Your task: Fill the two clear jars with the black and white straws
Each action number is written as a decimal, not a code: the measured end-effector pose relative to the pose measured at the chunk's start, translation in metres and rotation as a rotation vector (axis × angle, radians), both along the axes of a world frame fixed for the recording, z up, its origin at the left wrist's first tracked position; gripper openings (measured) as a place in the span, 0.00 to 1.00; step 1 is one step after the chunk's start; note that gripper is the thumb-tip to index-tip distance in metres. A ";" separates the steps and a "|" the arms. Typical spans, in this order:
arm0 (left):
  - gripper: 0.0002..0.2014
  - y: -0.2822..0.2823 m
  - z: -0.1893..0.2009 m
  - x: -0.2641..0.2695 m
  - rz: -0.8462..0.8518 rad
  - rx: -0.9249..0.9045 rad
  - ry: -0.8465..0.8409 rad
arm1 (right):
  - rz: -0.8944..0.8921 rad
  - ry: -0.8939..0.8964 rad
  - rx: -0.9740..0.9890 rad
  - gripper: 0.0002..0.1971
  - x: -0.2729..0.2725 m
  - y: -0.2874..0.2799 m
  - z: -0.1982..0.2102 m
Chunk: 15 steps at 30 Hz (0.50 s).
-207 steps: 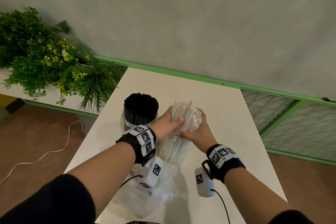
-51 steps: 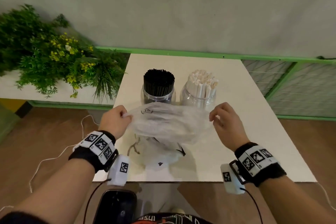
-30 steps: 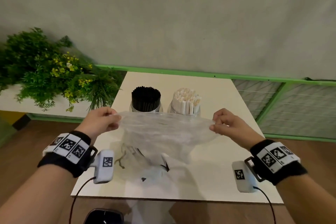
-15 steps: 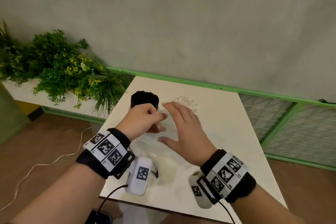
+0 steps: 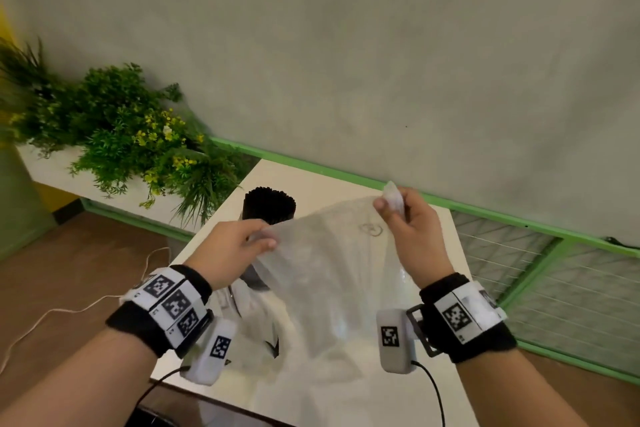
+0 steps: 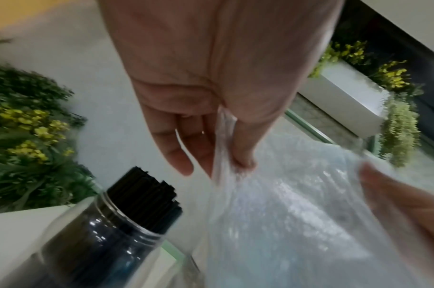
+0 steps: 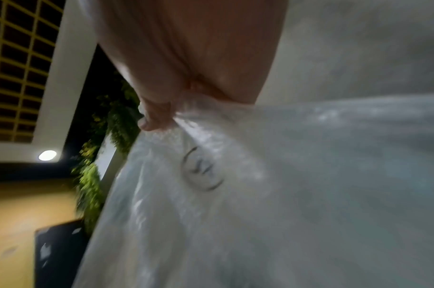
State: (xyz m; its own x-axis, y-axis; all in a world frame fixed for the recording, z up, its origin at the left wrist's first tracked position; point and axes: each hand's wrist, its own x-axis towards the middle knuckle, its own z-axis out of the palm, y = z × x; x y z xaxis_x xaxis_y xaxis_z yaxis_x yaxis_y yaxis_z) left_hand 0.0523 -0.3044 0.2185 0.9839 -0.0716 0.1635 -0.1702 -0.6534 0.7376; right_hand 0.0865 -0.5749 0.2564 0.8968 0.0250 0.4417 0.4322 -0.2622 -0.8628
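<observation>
A clear jar (image 6: 92, 233) packed with black straws (image 5: 269, 207) stands at the far left of the white table (image 5: 363, 402). My left hand (image 5: 239, 246) and right hand (image 5: 405, 218) each pinch a top corner of an empty translucent plastic bag (image 5: 332, 274), holding it stretched above the table. The bag (image 7: 260, 194) carries a round printed mark and fills the right wrist view. It hides the jar of white straws in every view. In the left wrist view my thumb and fingers (image 6: 240, 154) clamp the bag's edge (image 6: 285, 224).
A second plastic bag (image 5: 256, 322) with dark print lies on the table under my hands. Green plants (image 5: 131, 142) with yellow flowers sit in a white planter at the left. A green rail and wire mesh (image 5: 561, 274) run along the right. A white cable (image 5: 69, 308) lies on the floor.
My hands, which were close together over the jars half a second ago, have drawn apart and lifted the bag, stretching it open in front of the jars.
</observation>
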 end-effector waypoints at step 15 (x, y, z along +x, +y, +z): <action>0.14 0.011 0.023 0.019 0.151 -0.384 -0.013 | 0.157 0.122 0.550 0.19 0.010 -0.050 0.003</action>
State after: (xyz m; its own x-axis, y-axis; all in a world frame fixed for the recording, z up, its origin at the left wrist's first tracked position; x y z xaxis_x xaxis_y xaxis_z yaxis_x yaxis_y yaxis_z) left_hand 0.0709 -0.2937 0.2414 0.9764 0.1419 0.1628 -0.1044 -0.3498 0.9310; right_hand 0.0969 -0.6247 0.2591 0.9463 -0.0423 0.3206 0.3183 0.2979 -0.9000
